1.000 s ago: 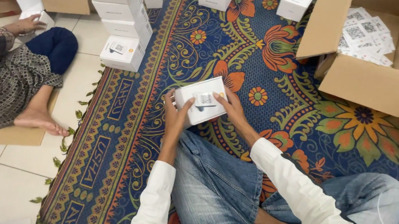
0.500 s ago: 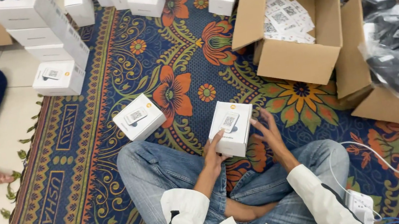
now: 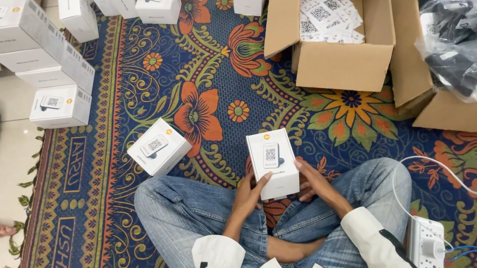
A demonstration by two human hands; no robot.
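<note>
The lower end of the small white rectangular cardboard box [image 3: 273, 163] is covered by fingers; its underside is not visible. The black items inside the clear plastic bag [image 3: 474, 38] are too blurred to identify. The box is held above the crossed legs, over the blue floral patterned rug [image 3: 213, 88]. Its top face is white with a small grey label at centre. The long axis runs away from the person, nearly vertical in frame. The left hand [image 3: 251, 193] and right hand [image 3: 313, 180] clasp its near sides, fingers curled around it.
</note>
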